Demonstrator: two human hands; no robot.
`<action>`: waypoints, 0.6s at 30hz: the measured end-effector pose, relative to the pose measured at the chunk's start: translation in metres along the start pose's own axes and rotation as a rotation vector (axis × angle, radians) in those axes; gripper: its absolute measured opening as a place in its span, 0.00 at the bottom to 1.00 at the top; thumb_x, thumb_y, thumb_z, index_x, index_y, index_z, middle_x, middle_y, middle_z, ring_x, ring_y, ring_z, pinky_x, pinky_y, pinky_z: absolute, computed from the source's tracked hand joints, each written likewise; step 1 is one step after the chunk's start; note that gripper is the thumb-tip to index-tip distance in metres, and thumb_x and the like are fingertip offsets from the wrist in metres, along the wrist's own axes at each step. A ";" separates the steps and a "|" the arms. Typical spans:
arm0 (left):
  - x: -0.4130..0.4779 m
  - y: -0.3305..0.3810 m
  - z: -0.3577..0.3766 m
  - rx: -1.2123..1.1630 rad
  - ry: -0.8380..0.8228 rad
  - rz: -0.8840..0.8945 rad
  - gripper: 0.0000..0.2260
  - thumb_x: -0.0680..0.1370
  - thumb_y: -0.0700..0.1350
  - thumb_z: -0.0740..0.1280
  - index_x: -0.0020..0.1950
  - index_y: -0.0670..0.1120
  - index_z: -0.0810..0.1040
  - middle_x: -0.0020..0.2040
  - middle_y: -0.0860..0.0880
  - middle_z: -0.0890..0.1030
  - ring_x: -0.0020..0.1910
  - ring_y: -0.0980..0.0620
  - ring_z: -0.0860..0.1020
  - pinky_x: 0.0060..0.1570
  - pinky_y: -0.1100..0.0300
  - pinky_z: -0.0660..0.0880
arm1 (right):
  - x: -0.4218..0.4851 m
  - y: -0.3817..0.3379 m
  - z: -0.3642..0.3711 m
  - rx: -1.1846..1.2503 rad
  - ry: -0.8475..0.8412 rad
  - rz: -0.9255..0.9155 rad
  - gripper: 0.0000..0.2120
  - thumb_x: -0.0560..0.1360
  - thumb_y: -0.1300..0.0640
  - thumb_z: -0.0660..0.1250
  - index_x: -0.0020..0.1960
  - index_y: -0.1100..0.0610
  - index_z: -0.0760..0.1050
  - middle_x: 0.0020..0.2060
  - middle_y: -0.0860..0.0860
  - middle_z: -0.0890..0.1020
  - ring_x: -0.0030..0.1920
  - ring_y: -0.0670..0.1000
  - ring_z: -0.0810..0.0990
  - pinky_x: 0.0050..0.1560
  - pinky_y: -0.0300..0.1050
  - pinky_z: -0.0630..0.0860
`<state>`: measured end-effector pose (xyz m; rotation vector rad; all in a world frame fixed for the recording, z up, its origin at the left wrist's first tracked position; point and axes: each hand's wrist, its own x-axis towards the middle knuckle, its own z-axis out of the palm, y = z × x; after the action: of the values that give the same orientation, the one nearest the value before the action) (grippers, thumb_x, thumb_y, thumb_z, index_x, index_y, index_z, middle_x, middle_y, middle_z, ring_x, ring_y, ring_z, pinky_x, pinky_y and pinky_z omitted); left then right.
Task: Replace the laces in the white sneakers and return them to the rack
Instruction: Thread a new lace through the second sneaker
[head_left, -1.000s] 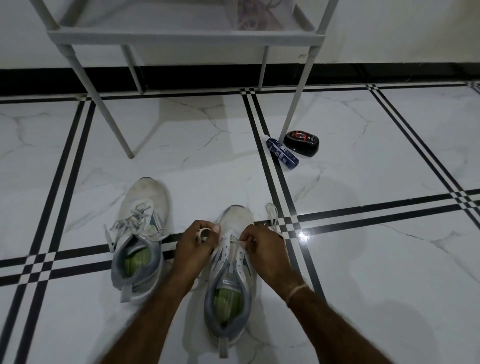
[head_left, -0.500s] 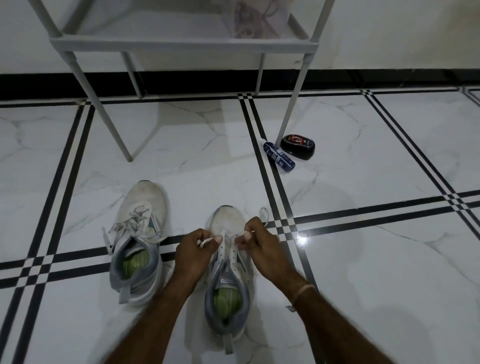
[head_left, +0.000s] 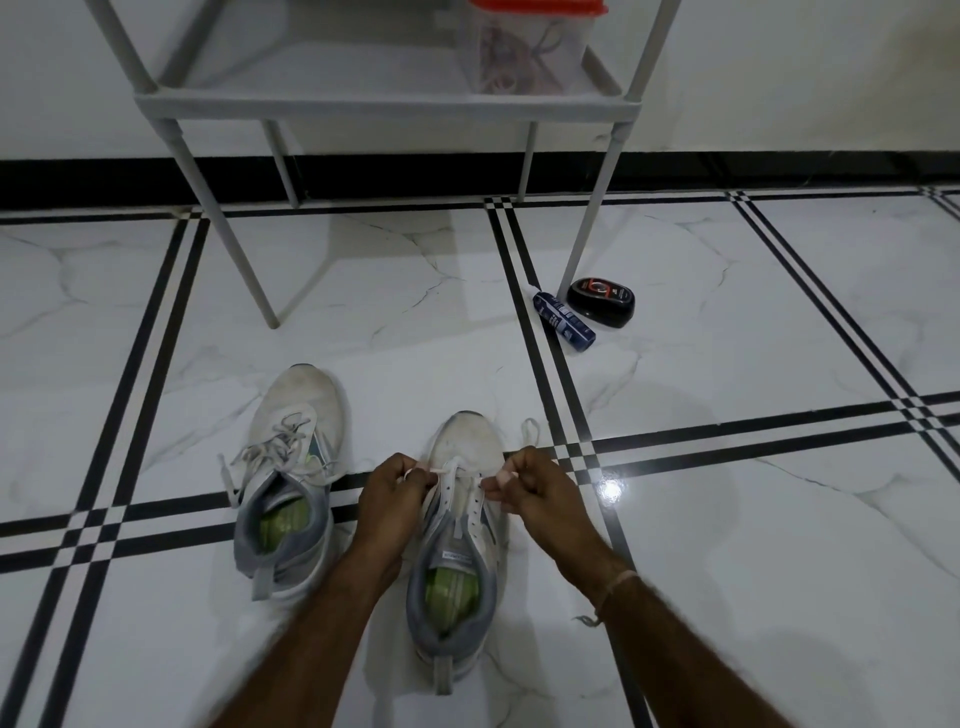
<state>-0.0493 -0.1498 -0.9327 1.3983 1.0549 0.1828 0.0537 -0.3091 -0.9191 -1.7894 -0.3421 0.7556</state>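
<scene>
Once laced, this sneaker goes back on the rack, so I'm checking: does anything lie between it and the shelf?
Nothing visible does: only bare floor separates the sneaker being laced from the rack. The blue bottle and black tin lie aside, by its front right leg.

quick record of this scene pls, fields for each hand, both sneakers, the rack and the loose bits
left hand: pinches one lace end
right hand: pinches the other end
sneaker in work: between the hands, toe pointing away, most eyelets look unlaced
other sneaker: to its left, grey laces in, untouched
rack: ahead, clear box with red lid on shelf
loose bits: blue tube and black case on floor by a rack leg
</scene>
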 end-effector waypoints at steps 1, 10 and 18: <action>-0.002 0.002 0.001 -0.020 0.013 -0.010 0.10 0.81 0.42 0.65 0.39 0.45 0.74 0.38 0.48 0.81 0.37 0.52 0.73 0.33 0.59 0.66 | 0.000 0.001 0.000 -0.008 0.013 0.009 0.05 0.82 0.60 0.66 0.50 0.63 0.75 0.47 0.52 0.88 0.50 0.46 0.87 0.54 0.43 0.83; -0.004 0.005 -0.001 -0.096 0.051 -0.095 0.12 0.84 0.44 0.61 0.42 0.44 0.74 0.48 0.46 0.86 0.41 0.50 0.77 0.37 0.58 0.70 | 0.007 0.002 0.007 -0.113 0.071 0.048 0.04 0.77 0.64 0.68 0.45 0.63 0.77 0.42 0.53 0.87 0.44 0.48 0.87 0.53 0.49 0.83; -0.008 0.006 0.000 -0.164 0.094 -0.171 0.09 0.83 0.45 0.64 0.45 0.44 0.79 0.44 0.49 0.86 0.39 0.51 0.78 0.37 0.57 0.70 | 0.007 0.004 0.011 -0.282 0.094 -0.052 0.07 0.78 0.59 0.68 0.44 0.62 0.74 0.41 0.58 0.83 0.46 0.56 0.85 0.50 0.52 0.83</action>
<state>-0.0510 -0.1534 -0.9236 1.1562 1.2044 0.2071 0.0511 -0.2984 -0.9276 -2.0646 -0.4479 0.6060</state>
